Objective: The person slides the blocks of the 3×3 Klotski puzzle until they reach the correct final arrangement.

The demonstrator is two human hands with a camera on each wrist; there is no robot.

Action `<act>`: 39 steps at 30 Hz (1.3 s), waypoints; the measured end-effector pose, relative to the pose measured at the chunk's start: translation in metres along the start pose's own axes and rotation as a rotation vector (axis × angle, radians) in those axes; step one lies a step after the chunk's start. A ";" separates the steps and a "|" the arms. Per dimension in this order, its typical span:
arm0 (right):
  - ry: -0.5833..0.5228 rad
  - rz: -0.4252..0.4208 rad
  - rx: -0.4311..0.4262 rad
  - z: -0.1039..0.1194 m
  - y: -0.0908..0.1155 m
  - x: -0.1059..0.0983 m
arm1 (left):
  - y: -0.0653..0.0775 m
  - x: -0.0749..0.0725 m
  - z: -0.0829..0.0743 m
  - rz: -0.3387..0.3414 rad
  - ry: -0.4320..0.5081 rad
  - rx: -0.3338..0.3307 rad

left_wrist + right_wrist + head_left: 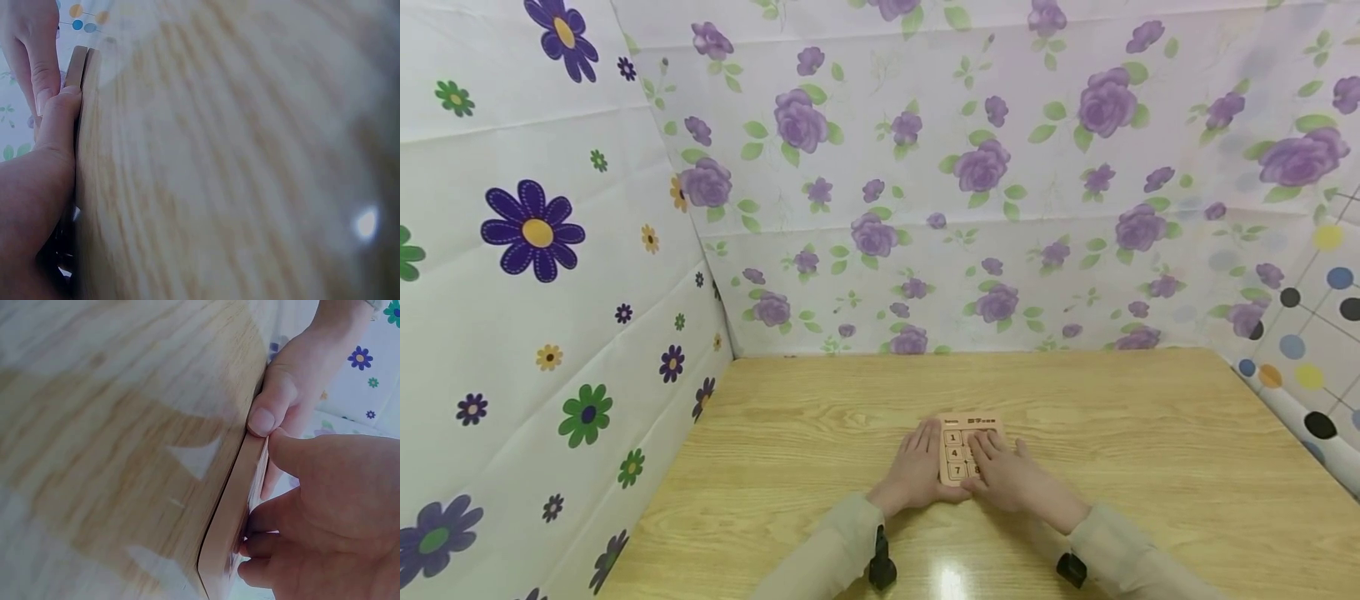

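A wooden number puzzle board (955,454) lies flat on the table, with tiles 1, 4 and 7 showing down its left column. My left hand (916,468) rests along its left side, fingers stretched forward and thumb at the near edge. Over the right part of the board lies my right hand (1009,477), its fingertips on the number tiles and hiding several of them. In the right wrist view, the left thumb (262,420) touches the board's side edge (228,531), close to the right thumb.
The wood-grain table (775,433) reaches back to a curtain (880,183) with purple flowers. A white flowered cloth (647,400) hangs on the left, and a dotted cloth (1300,333) borders the right. Dark devices (882,567) sit on both wrists.
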State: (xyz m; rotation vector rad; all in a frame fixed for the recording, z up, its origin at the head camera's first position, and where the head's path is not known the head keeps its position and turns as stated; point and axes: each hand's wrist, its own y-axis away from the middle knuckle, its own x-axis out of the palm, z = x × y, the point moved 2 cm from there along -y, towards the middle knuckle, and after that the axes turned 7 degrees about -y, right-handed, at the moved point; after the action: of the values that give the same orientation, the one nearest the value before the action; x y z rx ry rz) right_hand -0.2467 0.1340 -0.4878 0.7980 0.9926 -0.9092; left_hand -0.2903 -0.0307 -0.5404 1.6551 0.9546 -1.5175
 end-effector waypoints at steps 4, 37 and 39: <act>0.009 0.004 0.006 0.001 0.000 0.000 | 0.000 -0.001 0.000 0.008 -0.002 0.001; 0.019 0.042 0.014 -0.012 0.016 -0.001 | 0.002 -0.005 -0.002 -0.001 0.027 -0.003; 0.018 0.044 0.019 -0.011 0.018 -0.002 | 0.001 -0.004 -0.002 -0.002 0.021 -0.003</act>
State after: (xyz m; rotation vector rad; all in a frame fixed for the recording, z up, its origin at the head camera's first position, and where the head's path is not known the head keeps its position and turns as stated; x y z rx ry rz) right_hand -0.2341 0.1514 -0.4871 0.8427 0.9799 -0.8758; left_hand -0.2884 -0.0302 -0.5360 1.6715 0.9700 -1.5020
